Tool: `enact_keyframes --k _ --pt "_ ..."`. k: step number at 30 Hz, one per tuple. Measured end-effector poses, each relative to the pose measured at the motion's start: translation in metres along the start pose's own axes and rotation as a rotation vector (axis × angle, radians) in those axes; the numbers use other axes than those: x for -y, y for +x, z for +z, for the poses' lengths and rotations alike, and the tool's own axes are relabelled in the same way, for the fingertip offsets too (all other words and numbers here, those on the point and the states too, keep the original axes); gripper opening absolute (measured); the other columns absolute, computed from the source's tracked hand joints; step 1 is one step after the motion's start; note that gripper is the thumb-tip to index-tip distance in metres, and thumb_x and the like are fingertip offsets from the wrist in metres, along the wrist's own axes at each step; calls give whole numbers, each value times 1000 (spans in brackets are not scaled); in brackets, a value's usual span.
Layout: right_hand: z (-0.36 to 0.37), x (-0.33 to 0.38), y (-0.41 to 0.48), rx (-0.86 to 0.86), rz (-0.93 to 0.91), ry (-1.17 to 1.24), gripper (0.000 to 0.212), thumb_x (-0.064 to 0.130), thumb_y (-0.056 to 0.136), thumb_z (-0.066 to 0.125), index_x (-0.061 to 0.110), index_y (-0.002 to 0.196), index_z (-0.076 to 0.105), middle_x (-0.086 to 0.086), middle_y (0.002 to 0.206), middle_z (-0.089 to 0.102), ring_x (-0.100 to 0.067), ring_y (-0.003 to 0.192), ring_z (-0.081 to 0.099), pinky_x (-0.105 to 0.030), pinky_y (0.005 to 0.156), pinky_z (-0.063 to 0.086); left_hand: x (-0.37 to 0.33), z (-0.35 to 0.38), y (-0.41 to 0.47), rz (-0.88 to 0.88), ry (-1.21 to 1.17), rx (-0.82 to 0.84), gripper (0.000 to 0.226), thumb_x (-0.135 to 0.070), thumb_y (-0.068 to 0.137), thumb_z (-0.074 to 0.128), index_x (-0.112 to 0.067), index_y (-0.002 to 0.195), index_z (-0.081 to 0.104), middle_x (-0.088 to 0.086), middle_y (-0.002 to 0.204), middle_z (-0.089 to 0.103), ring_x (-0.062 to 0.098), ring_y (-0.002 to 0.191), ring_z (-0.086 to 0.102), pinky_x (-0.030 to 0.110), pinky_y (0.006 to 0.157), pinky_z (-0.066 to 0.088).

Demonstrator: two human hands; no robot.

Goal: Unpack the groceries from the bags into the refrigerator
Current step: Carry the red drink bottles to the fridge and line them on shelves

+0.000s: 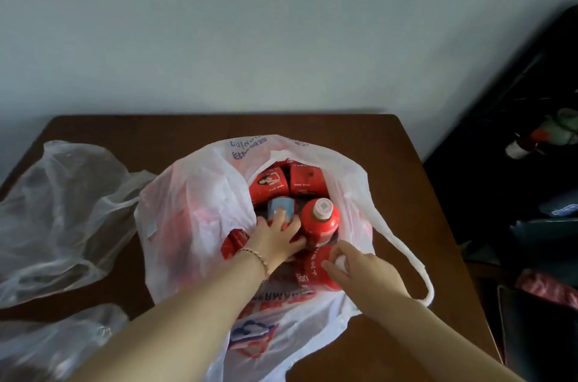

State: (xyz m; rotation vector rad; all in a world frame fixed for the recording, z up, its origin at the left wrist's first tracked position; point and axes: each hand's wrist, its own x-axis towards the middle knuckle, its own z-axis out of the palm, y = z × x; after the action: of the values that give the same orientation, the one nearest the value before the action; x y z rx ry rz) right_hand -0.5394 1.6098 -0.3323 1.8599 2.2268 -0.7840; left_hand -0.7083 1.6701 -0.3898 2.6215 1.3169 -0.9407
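— Any free room on the worktop (406, 194)?
— Bare wood along its far edge, and down the right of the frame past the loop handle (419, 269).
— The left?
— Covered: one slack bag (62, 209) at middle left, another (56, 344) at lower left.
— Inside the open bag (194, 209)?
— Tight. Red cartons (272, 183) at the back, an upright red bottle (320, 222), a blue-topped can (280, 209), a near red bottle (312, 272); the left grip (275, 244) and right grip (359, 269) fill the mouth.

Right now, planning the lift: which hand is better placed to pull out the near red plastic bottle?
Right hand: it pinches the white cap of the near red plastic bottle; left hand holds a blue-topped can.
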Motion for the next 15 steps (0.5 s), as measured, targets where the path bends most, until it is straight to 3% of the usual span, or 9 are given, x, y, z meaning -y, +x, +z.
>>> enact_keyframes --k 3,6,8,10,12,15 --pt "0 1 4 -27 102 -30 42 16 96 50 24 135 37 -6 121 42 -16 74 50 -25 63 48 5 -1 -1 47 61 4 46 -27 100 33 -28 145 21 18 155 -9 56 136 -6 64 102 27" --pt "2 10 15 -179 172 105 27 25 98 40 15 123 44 -3 121 47 -18 97 53 -29 82 50 7 -7 -9 48 10 -38 47 -27 99 37 -23 144 23 19 155 -5 55 137 1 56 99 35" --pt "8 17 22 -246 198 220 23 24 97 38 17 119 41 0 120 52 -13 97 51 -26 86 47 9 -9 -18 -41 -158 -98 62 -27 91 54 -21 144 22 15 155 5 43 138 18 45 95 42" --pt "12 24 27 -262 183 271 32 20 96 39 19 129 35 0 123 52 -13 97 51 -25 85 47 13 -9 -29 -173 -383 -184 78 -33 79 65 -18 143 23 6 150 23 30 127 39 37 90 46" --pt "12 29 33 -332 147 267 49 19 96 41 20 142 24 -2 134 45 -18 110 52 -28 88 48 15 -11 -37 -283 -594 -221 81 -40 74 68 -18 141 28 0 142 36 24 117 51 35 90 48" --pt "10 34 47 -360 67 140 70 36 93 50 28 150 9 -6 146 28 -22 119 49 -30 83 51 14 -14 -42 -336 -726 -212 72 -39 70 69 -18 131 36 0 128 47 24 106 59 33 83 50"
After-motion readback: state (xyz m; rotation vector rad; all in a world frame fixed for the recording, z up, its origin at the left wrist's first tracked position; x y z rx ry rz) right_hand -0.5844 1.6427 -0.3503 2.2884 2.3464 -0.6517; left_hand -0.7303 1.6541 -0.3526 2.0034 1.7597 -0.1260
